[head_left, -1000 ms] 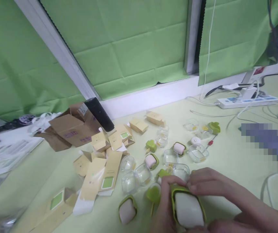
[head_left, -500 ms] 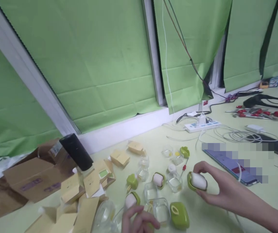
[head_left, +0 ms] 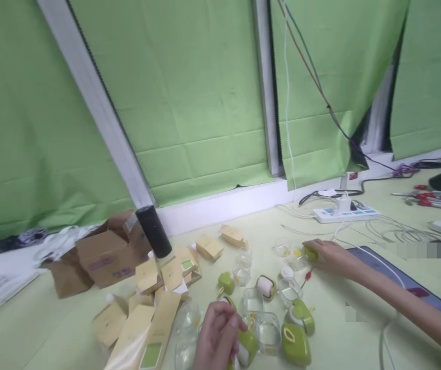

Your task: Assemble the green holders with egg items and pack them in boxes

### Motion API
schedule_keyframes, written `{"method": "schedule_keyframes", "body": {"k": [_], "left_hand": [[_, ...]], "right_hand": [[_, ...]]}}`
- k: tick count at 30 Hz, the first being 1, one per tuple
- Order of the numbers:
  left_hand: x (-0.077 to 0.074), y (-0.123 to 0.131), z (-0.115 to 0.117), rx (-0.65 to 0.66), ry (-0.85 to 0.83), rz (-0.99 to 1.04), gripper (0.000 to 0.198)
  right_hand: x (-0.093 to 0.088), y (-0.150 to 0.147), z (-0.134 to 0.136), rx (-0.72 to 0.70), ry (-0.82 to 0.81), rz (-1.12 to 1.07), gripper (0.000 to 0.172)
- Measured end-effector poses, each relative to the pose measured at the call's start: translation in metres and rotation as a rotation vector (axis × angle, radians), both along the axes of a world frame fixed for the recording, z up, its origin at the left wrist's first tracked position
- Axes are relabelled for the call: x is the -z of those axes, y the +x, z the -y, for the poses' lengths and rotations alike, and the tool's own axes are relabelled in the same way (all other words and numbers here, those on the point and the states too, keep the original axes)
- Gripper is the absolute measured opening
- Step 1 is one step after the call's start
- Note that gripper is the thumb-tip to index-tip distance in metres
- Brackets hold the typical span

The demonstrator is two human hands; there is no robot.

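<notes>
My right hand [head_left: 326, 255] reaches to the back of the cluster, its fingers closed around a small green case piece [head_left: 310, 252]. Low in the view, my left hand [head_left: 218, 334] has its fingers curled; anything inside them is hidden. Close against it is a green and white case [head_left: 248, 345], and another green case [head_left: 226, 302] shows behind its fingers. To its right stand a clear plastic box [head_left: 269, 334], a green case with a loop [head_left: 296, 344] and a green and white case [head_left: 302, 316]. A green case with a white inside [head_left: 265, 287] lies farther back.
Opened kraft boxes [head_left: 172, 272] pile up at the left, beside a black cylinder [head_left: 153, 231] and a brown carton [head_left: 105, 252]. A power strip [head_left: 346, 213] with white cables and a phone [head_left: 398, 277] lie to the right. A red-tipped tool [head_left: 307, 276] lies near the right hand.
The right hand has let go of the green and white case, now near the looped case, and moved back to the small green piece. The left fingers are more curled. The view has turned left.
</notes>
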State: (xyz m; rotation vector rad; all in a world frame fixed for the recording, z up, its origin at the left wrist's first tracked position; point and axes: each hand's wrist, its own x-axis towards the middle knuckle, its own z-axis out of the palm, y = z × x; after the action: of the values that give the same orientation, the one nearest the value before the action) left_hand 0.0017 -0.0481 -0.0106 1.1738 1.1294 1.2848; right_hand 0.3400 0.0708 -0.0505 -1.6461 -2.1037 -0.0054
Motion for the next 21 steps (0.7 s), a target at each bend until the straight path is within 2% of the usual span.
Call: {"method": "schedule_keyframes", "body": {"k": [3,6,8,11,12,14,16,19,21], "left_hand": [[-0.007,-0.002,-0.002,-0.034,0.039,0.047,0.039],[-0.007,0.007,-0.005,-0.017,0.035,0.146,0.045],[-0.003,0.022,-0.004,0.071,-0.028,0.224,0.056],[0.005,0.047,0.002,0.184,-0.143,0.371,0.068],[0.007,0.053,0.004,0.197,-0.157,0.436,0.070],[0.005,0.056,0.005,0.189,-0.149,0.551,0.071],[-0.001,0.050,0.003,0.130,-0.143,0.624,0.066],[-0.011,0.036,-0.002,0.013,-0.165,0.696,0.051],[-0.014,0.030,-0.003,-0.009,-0.167,0.752,0.045]], "right_hand": [[-0.004,0.006,0.000,0.025,0.029,0.002,0.035],[-0.020,-0.020,0.021,-0.005,0.099,-0.109,0.042],[-0.034,-0.058,0.048,-0.194,0.071,-0.312,0.036],[-0.047,-0.118,0.096,-0.493,-0.050,-0.389,0.020],[-0.048,-0.131,0.108,-0.535,-0.037,-0.401,0.026],[-0.046,-0.140,0.118,-0.572,0.024,-0.374,0.050],[-0.043,-0.130,0.105,-0.521,0.073,-0.309,0.058],[-0.041,-0.099,0.057,-0.414,0.065,-0.102,0.042],[-0.042,-0.084,0.026,-0.466,-0.146,0.114,0.047]]}}
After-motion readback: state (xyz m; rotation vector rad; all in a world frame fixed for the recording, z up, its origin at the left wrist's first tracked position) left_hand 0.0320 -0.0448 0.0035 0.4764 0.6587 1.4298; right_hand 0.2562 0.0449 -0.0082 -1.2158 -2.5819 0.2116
